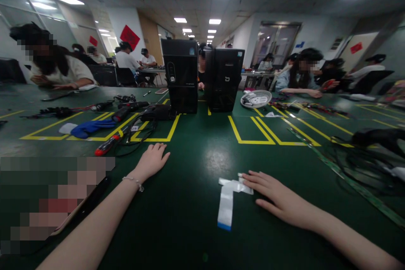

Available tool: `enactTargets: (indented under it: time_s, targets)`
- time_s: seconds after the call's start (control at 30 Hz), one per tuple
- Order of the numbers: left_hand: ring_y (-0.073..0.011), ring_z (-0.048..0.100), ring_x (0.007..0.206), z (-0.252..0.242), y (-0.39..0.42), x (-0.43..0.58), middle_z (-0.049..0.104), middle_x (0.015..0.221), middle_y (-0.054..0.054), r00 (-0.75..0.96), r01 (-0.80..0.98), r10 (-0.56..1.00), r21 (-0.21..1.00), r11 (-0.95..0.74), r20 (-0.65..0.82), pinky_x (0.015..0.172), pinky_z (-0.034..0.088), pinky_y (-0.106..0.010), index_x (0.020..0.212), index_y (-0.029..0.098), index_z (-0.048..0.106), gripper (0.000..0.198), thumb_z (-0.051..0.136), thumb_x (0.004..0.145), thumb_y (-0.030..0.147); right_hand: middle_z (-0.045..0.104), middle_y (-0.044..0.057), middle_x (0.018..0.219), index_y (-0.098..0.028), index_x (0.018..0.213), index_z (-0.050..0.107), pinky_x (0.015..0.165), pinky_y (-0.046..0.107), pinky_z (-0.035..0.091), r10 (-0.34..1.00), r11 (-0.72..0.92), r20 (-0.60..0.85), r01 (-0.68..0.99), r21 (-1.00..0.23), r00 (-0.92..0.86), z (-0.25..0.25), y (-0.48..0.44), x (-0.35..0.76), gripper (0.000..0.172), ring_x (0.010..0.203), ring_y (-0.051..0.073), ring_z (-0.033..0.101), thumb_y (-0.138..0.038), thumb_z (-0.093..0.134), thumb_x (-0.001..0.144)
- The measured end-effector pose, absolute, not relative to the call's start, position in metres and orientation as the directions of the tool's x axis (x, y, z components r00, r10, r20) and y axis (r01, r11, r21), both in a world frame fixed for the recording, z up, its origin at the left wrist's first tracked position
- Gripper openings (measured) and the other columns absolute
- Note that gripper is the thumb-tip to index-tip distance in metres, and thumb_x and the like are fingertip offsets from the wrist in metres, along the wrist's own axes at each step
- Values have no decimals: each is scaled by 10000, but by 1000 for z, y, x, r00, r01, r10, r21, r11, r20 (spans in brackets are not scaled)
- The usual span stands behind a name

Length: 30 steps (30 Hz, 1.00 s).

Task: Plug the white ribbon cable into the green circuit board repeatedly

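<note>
A white flat ribbon cable [225, 206] with a blue end lies folded on the green table [190, 232] in front of me. My right hand [274, 194] rests at its right side, fingers stretched out and fingertips touching the folded upper part. The thumb is apart and nothing is gripped. Left of the cable, my left hand [151, 162], with a bracelet at the wrist, lies palm down on the table. Its thumb stands off from slightly bent fingers, and no object shows in it. Nearest to it are a red-and-black screwdriver [107, 145] and a thin black cable [134, 152].
Two black computer towers [183, 76] [225, 80] stand ahead. Blue gloves [91, 128] and tools lie left, within yellow tape outlines. A white basket [256, 99] sits farther back. At right are a long green strip [357, 190] and black cables [351, 164]. Several people sit around.
</note>
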<state>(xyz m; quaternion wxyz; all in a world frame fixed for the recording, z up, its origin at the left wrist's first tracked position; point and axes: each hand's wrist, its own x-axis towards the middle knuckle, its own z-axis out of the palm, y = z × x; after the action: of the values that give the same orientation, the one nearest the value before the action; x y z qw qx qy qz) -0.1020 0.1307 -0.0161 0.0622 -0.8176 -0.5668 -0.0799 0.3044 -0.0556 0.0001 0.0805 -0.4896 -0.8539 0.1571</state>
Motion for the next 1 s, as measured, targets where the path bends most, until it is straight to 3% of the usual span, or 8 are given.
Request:
enactTargets:
  time_s: [0.2, 0.33, 0.43, 0.5, 0.6, 0.7, 0.8, 1.0]
  targets:
    - [-266, 589, 1124, -14, 129, -101, 559, 1311, -104, 335, 941, 923, -10, -339, 188, 922, 499, -494, 1270, 181, 553, 372, 602, 940, 345, 301, 19, 1572, -284, 1506, 321, 1204, 513, 140, 663, 690, 14, 604, -399, -749, 6, -31, 224, 555, 1459, 240, 223, -471, 410, 992]
    - [-265, 589, 1124, -13, 128, -100, 562, 1306, -104, 340, 939, 920, -23, -343, 193, 923, 499, -494, 1265, 180, 556, 367, 602, 940, 344, 273, -142, 1565, -405, 1497, 276, 1208, 388, 149, 694, 707, 26, 674, -213, -720, 10, -20, 212, 553, 1444, 151, 258, -583, 333, 977]
    - [-270, 580, 1139, -15, 129, -100, 557, 1315, -104, 339, 940, 921, -29, -340, 195, 935, 489, -501, 1268, 182, 555, 369, 600, 941, 345, 185, -126, 1600, -361, 1505, 273, 1196, 323, 180, 869, 491, 124, 865, -108, -478, 18, 2, 249, 559, 1447, 148, 246, -571, 276, 987]
    - [-272, 576, 1146, -16, 130, -100, 554, 1320, -105, 336, 941, 922, -33, -336, 193, 940, 485, -505, 1271, 182, 554, 372, 600, 940, 346, 154, 52, 1621, -156, 1505, 302, 1198, 374, 177, 958, 200, 224, 977, -76, -178, 21, 21, 296, 612, 1462, 247, 204, -497, 303, 997]
    - [-271, 580, 1140, -17, 131, -101, 558, 1313, -105, 338, 941, 921, -41, -336, 193, 934, 490, -501, 1268, 180, 555, 371, 600, 940, 348, 203, 267, 1557, 20, 1450, 323, 1161, 538, 214, 896, -274, 342, 959, -76, 284, 17, 36, 380, 605, 1430, 392, 217, -392, 348, 1008]
    - [-265, 585, 1129, -17, 131, -101, 565, 1303, -103, 342, 940, 918, -50, -339, 200, 928, 495, -493, 1259, 182, 560, 359, 598, 942, 346, 486, 137, 1386, -162, 1324, 506, 1006, 529, 442, 750, -559, 372, 825, -87, 547, 1, 31, 447, 437, 1217, 286, 514, -374, 567, 946]
    - [-265, 586, 1128, -17, 131, -101, 566, 1302, -103, 347, 938, 915, -56, -343, 205, 926, 497, -492, 1257, 181, 562, 357, 599, 941, 343, 577, 84, 1244, -182, 1234, 562, 882, 439, 529, 719, -634, 315, 770, -68, 620, -18, 22, 486, 356, 1051, 216, 598, -377, 589, 938]
    - [-262, 594, 1113, -17, 131, -102, 569, 1293, -103, 358, 934, 909, -64, -352, 215, 913, 506, -487, 1259, 177, 559, 362, 601, 940, 344, 581, 89, 1235, -171, 1236, 558, 872, 436, 533, 780, -586, 246, 810, -33, 575, -38, 26, 505, 361, 1043, 218, 602, -378, 583, 941]
